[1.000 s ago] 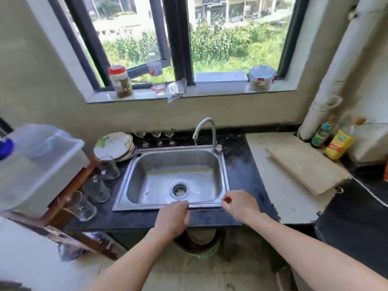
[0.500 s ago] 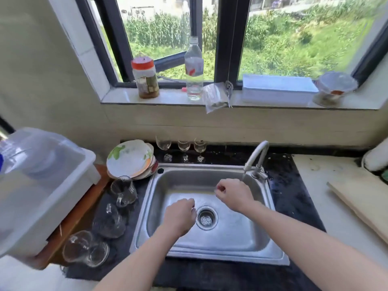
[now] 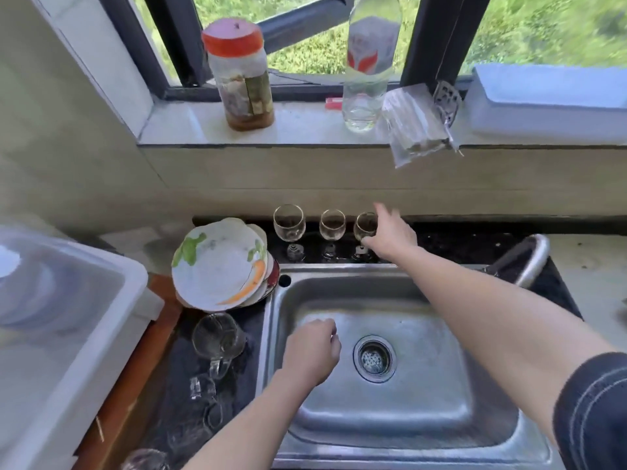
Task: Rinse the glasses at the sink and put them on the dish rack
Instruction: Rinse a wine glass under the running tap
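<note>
- Three stemmed wine glasses stand upright in a row along the back edge of the dark surface, right behind the sink (image 3: 400,401): left wine glass (image 3: 289,222), middle wine glass (image 3: 333,224), right wine glass (image 3: 365,225).
- Right hand (image 3: 390,235) is stretched out across the sink's back rim with fingers spread wide, right up against the right wine glass. It looks like it's touching the bowl, but it isn't closed around it, and it's a bit blurred so I can't say more.
- Left hand (image 3: 314,351) hovers over the left side of the sink basin, curled into a loose fist, nothing in it.
- More glassware sits on the surface by the sink's left edge: a clear glass mug (image 3: 217,340) just below a stack of plates (image 3: 217,262), and further toward the front edge some more clear glasses that are too blurry to make out properly.
- A white plastic dish rack (image 3: 68,334) sits at the far left, past the wooden strip.
- The faucet (image 3: 529,262) curves in at the sink's back right corner.
- Up on the window sill: a jar with an orange lid (image 3: 241,76), a clear bottle (image 3: 368,69) and a plastic bag (image 3: 415,123) hanging over the sill's edge.
</note>
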The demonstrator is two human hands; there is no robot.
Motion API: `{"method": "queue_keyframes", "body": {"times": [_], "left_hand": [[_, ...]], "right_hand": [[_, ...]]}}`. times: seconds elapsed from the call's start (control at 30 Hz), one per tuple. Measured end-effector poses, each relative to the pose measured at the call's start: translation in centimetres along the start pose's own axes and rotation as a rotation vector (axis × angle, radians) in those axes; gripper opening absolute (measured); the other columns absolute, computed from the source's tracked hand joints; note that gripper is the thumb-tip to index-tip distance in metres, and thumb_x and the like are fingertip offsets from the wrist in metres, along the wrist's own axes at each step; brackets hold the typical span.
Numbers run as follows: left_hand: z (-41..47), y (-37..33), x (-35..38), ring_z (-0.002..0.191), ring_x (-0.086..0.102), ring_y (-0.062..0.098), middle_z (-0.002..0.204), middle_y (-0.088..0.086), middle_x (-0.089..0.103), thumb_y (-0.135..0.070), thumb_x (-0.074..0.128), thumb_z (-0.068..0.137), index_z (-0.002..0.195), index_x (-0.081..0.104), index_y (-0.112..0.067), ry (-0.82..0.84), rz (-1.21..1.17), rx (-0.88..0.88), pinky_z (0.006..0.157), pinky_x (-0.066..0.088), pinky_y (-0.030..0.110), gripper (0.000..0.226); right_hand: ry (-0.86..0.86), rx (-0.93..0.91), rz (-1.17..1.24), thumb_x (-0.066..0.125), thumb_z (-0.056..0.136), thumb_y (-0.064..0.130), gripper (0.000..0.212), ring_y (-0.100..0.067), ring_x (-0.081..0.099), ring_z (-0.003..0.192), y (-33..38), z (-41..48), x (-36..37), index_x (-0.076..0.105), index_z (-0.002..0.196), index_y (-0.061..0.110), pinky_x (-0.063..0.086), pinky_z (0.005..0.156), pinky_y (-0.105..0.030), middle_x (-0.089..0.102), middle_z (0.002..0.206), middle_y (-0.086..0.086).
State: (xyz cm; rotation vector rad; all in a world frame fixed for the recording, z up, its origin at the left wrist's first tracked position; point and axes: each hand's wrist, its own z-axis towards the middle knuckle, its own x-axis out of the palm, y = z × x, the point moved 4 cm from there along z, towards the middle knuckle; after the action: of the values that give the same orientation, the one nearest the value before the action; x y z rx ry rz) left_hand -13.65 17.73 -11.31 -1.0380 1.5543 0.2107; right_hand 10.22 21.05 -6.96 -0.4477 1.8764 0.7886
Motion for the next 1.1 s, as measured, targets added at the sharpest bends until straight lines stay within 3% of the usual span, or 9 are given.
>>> {"method": "queue_keyframes", "body": {"times": [0.13,0.23,0.37,0.63,0.73,0.83,0.9,1.0,1.1], "left_hand": [[0.5,1.5,0.9,0.098,0.059,0.027,0.105,0.004,0.066,-0.027,0.042,0.095,0.108,0.060,-0.015,0.025,-0.027,-0.015,0.076,0.047,0.035,0.025],[0.7,1.9,1.2,0.097,0.059,0.027,0.103,0.004,0.067,-0.027,0.042,0.095,0.107,0.060,-0.015,0.032,-0.034,-0.021,0.075,0.047,0.035,0.024],[1.0,0.9,1.2,0.098,0.059,0.025,0.104,0.002,0.067,-0.026,0.043,0.095,0.106,0.061,-0.015,0.050,-0.053,-0.037,0.075,0.048,0.034,0.024],[1.6,-2.0,6.0,0.108,0.057,0.028,0.117,0.011,0.063,-0.025,0.047,0.095,0.122,0.055,-0.011,0.175,-0.251,-0.185,0.088,0.046,0.034,0.032],[1.3,-4.4,8.1,0.106,0.059,0.032,0.119,0.012,0.061,-0.030,0.049,0.096,0.125,0.053,-0.012,0.257,-0.475,-0.272,0.084,0.048,0.035,0.034],[1.2,-7.6,9.3,0.078,0.057,0.025,0.105,0.010,0.058,-0.027,0.048,0.098,0.120,0.052,-0.016,0.322,-0.909,-0.444,0.061,0.049,0.031,0.025],[1.0,-9.4,9.8,0.066,0.052,0.022,0.093,0.010,0.054,-0.023,0.048,0.099,0.119,0.051,-0.014,0.341,-1.134,-0.542,0.057,0.049,0.031,0.022],[0.8,-11.6,10.8,0.067,0.058,0.027,0.090,0.015,0.054,-0.015,0.048,0.099,0.117,0.051,-0.010,0.336,-1.352,-0.588,0.054,0.055,0.034,0.019],[0.3,-12.8,11.9,0.056,0.051,0.023,0.074,0.013,0.050,-0.005,0.040,0.100,0.112,0.046,-0.009,0.284,-1.457,-0.632,0.047,0.045,0.027,0.014]], "right_hand": [[0.043,-0.001,0.044,0.072,0.083,0.033,0.078,-0.034,0.052,0.123,0.2,1.7,1.7,0.030,0.148,0.025,0.045,0.090,-0.039,0.049,0.140,-0.011],[-0.013,0.004,0.141,0.076,0.078,0.030,0.068,-0.034,0.056,0.114,-0.5,0.5,1.8,0.042,0.137,0.023,0.045,0.084,-0.038,0.058,0.128,-0.010],[-0.107,0.010,0.322,0.078,0.070,0.042,0.060,-0.025,0.061,0.101,-2.2,-4.9,1.6,0.050,0.122,0.032,0.048,0.084,-0.036,0.062,0.114,0.000],[0.008,0.198,0.512,0.082,0.063,0.052,0.052,-0.011,0.062,0.083,-10.8,-15.5,4.1,0.056,0.104,0.034,0.052,0.077,-0.032,0.061,0.085,0.016],[0.035,0.295,0.522,0.084,0.061,0.056,0.058,-0.013,0.063,0.083,-14.5,-15.7,4.1,0.057,0.104,0.028,0.052,0.078,-0.034,0.062,0.084,0.010],[0.061,0.336,0.627,0.085,0.055,0.058,0.064,-0.017,0.070,0.076,-16.9,-14.7,3.6,0.061,0.100,0.020,0.057,0.069,-0.036,0.068,0.086,0.002],[0.105,0.354,0.711,0.087,0.058,0.052,0.053,-0.017,0.071,0.064,-17.7,-14.2,3.1,0.060,0.089,0.018,0.054,0.058,-0.032,0.070,0.076,-0.001],[0.191,0.365,0.815,0.086,0.063,0.049,0.046,-0.018,0.069,0.058,-18.7,-13.8,2.7,0.064,0.079,0.012,0.051,0.054,-0.029,0.067,0.063,-0.005],[0.304,0.311,0.811,0.082,0.069,0.051,0.049,-0.017,0.070,0.070,-19.8,-13.9,2.7,0.065,0.092,0.011,0.051,0.056,-0.028,0.070,0.085,-0.007]]}}
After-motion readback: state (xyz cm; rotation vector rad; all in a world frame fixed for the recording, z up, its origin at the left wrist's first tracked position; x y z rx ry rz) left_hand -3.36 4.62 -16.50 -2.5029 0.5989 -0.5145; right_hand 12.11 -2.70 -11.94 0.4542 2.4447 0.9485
